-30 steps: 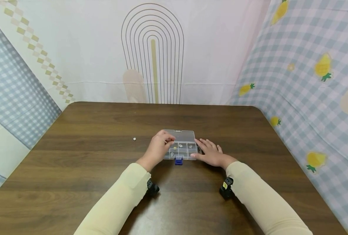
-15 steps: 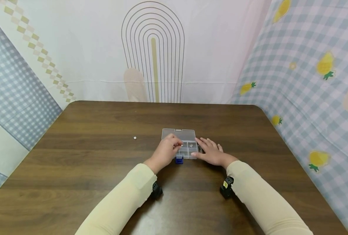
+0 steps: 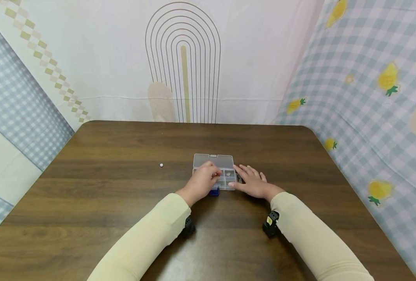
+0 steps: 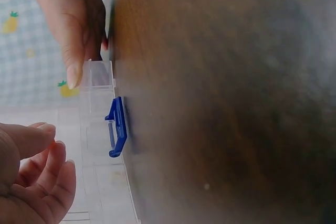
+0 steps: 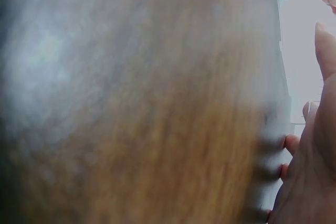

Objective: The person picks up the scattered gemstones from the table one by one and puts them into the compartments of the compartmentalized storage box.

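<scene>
A clear plastic compartment box with a raised lid [image 3: 225, 161] and a blue latch [image 4: 119, 127] sits on the table. My left hand [image 3: 203, 180] is over its left compartments, thumb and fingertips close together. In the left wrist view, nothing can be made out between the fingertips [image 4: 48, 131]; anything tiny there is hidden. One small silvery piece [image 3: 228, 174] lies in a right-hand back compartment. My right hand [image 3: 251, 182] rests at the box's right side, fingers spread, thumb [image 4: 73, 74] on the near corner. My left hand covers the other compartments.
A small white bead [image 3: 161, 165] lies on the brown wooden table [image 3: 123, 218], left of the box. Patterned cloth [image 3: 362, 97] hangs along the back and sides. The right wrist view shows mostly blurred tabletop.
My left hand has moved right across the box, from its left side toward the middle compartments, and lies a little lower. The right hand has stayed at the box's right side.
</scene>
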